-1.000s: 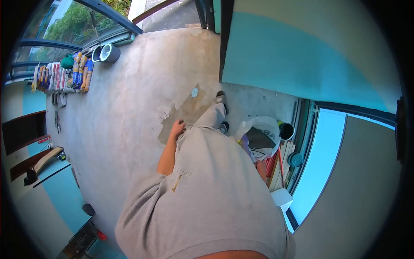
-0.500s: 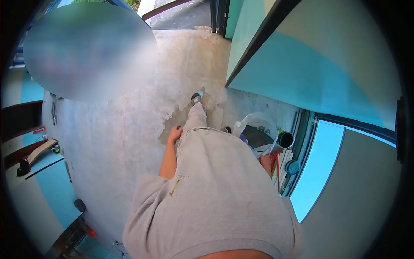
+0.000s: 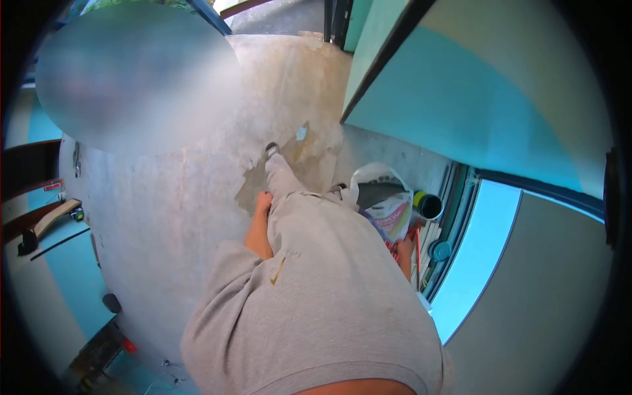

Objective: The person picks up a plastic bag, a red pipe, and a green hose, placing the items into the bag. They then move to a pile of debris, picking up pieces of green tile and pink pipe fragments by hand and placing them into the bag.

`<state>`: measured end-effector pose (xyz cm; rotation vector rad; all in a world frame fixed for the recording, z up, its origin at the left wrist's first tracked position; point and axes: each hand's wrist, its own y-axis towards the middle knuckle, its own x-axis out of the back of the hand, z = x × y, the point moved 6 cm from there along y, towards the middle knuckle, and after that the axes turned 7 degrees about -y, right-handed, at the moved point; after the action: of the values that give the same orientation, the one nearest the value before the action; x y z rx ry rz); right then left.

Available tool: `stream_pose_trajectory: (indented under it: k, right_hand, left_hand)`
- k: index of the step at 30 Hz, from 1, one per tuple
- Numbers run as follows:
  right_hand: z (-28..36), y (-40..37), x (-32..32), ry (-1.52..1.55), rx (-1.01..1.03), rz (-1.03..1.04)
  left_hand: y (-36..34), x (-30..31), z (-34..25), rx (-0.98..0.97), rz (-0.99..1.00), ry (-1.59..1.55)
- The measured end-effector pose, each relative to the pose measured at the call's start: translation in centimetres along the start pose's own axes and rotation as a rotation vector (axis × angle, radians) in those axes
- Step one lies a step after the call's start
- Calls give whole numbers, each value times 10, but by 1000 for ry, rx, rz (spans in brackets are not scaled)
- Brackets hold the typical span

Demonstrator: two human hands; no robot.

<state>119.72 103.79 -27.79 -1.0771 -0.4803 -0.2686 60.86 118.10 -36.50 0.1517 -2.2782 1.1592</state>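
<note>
My left hand (image 3: 264,201) hangs beside my left thigh with its fingers curled in, and nothing shows in it. On my other side, my right hand (image 3: 405,247) is low by my hip, its fingers closed at the near edge of a clear plastic bag (image 3: 395,216) with pink and purple print. Something dark shows at the bag's far end. Red striped material (image 3: 393,249) lies against my fingers, which are partly hidden. A dark cylindrical container (image 3: 428,205) with a yellow-green band stands just past the bag.
Stained concrete floor (image 3: 171,224) stretches ahead, with a blue scrap (image 3: 301,133) on a damp-looking patch. At right are stacked pale strips (image 3: 429,238), a round teal object (image 3: 439,250) and a teal-painted panel (image 3: 461,99). A bench (image 3: 59,263) runs along the left. A blurred oval covers the upper left.
My left foot has shifted leftward and my left hand has come slightly nearer my leg. The bag has turned, showing more of its print beside my right hand. The view has shifted slightly.
</note>
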Motion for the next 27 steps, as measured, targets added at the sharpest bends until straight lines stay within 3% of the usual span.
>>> stream_pose_trajectory:
  k: [1, 7, 10, 12, 14, 16, 17, 21, 24, 27]
  right_hand:
    - [11, -7, -4, -55, 42, -26]
    - [127, -30, -43, -330, 270, -112]
    - [195, -9, -83, -311, 319, -26]
    - [240, -8, -133, -189, 286, 152]
    - [287, -11, -195, -497, 595, 100]
    - [338, -18, -263, -797, 916, 23]
    - [353, -14, -300, -759, 786, 126]
    - [450, -96, -421, -824, 1095, 266]
    - [505, -164, -495, -852, 1300, 362]
    - [540, -211, -553, -727, 1316, 584]
  left_hand:
    - [9, 1, 9, -37, -69, 58]
    - [-10, 34, 25, 176, 78, -214]
    - [13, 47, 32, 1, 20, -115]
    - [31, 57, 32, -90, -10, -173]
    - [49, 78, 32, -231, -30, -215]
    - [57, 113, 33, -121, 60, -486]
    - [57, 131, 34, -64, 107, -627]
    - [62, 238, 44, -119, -126, -706]
    - [70, 324, 52, -315, -399, -652]
    - [64, 391, 62, -337, -556, -808]
